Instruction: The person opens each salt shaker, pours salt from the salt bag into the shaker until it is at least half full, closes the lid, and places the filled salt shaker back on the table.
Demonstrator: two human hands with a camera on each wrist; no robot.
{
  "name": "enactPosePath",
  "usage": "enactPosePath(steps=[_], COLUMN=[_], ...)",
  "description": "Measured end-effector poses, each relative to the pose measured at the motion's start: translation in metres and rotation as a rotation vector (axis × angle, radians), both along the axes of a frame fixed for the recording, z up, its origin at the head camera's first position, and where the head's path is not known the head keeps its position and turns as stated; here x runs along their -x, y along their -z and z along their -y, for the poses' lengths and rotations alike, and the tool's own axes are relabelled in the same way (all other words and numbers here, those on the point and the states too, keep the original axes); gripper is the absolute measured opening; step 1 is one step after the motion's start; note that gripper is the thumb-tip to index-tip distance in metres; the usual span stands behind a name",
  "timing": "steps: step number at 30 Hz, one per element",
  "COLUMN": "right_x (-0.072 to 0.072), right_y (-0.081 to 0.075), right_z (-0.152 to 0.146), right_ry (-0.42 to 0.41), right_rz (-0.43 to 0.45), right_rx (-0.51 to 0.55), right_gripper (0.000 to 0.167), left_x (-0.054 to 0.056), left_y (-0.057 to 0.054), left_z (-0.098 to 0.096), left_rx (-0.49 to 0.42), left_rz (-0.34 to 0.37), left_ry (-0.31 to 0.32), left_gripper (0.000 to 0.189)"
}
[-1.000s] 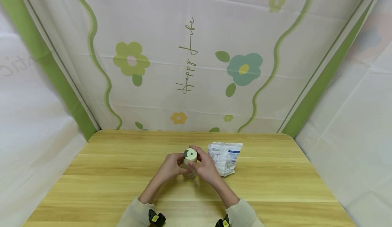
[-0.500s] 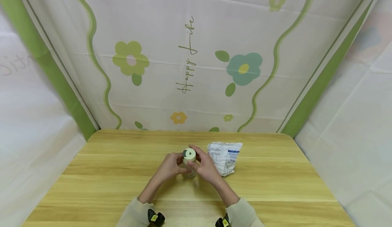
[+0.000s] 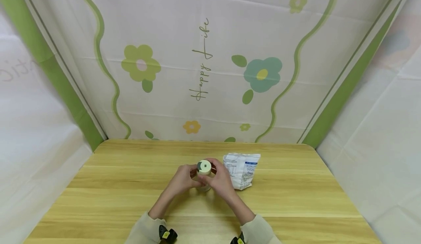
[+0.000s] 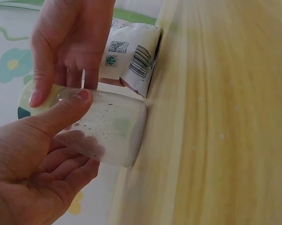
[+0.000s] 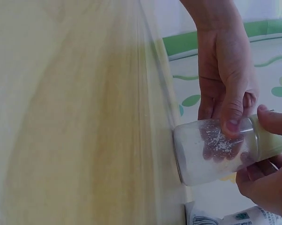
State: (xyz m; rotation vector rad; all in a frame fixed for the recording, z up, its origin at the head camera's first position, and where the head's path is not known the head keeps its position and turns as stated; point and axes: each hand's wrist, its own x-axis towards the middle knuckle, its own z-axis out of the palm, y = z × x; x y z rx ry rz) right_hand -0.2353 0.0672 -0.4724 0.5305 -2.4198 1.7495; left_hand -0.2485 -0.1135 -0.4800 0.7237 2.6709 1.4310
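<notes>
A clear jar (image 5: pixel 191 152) stands upright on the wooden table, white granules clinging to its inner wall. Its pale yellow-green lid (image 3: pixel 204 166), with a dark patch at one side, is on the jar. My left hand (image 3: pixel 181 180) grips the jar's body, thumb on the near side and fingers curled behind it. My right hand (image 3: pixel 222 180) pinches the lid between thumb and fingers, as the left wrist view (image 4: pixel 72 42) also shows. Parts of the right fingers are hidden behind the lid in the head view.
A white printed packet (image 3: pixel 244 171) stands on the wooden table (image 3: pixel 138 171), just right of my right hand. Flower-printed white cloth (image 3: pixel 210 72) hangs behind the table's back edge. More white cloth hangs at both sides.
My right hand has turned slightly at the lid, its thumb and fingers shifting place, and the right wrist has moved a little left. The left hand and the packet stay put.
</notes>
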Motion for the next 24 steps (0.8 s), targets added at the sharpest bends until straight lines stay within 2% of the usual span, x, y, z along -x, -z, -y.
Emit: enactPosePath(steps=[5, 12, 18, 24], right_x=[-0.0001, -0.0002, 0.0005, 0.0001], right_y=[-0.0042, -0.0083, -0.0079, -0.0064], right_z=[-0.0014, -0.0034, -0.0054, -0.0047], right_ry=[-0.040, -0.100, -0.121, -0.116], right_rz=[0.004, -0.007, -0.015, -0.033], right_rx=[-0.004, -0.050, -0.085, -0.076], right_gripper=[0.048, 0.054, 0.060, 0.068], left_x=[-0.0007, -0.0001, 0.0006, 0.0003], left_y=[-0.0015, -0.0012, -0.0012, -0.0012], left_z=[0.0003, 0.0001, 0.0007, 0.0005], left_rx=[0.015, 0.027, 0.020, 0.012], left_rz=[-0.008, -0.008, -0.020, -0.012], left_ry=[-0.001, -0.006, 0.002, -0.005], left_gripper=[0.037, 0.038, 0.039, 0.037])
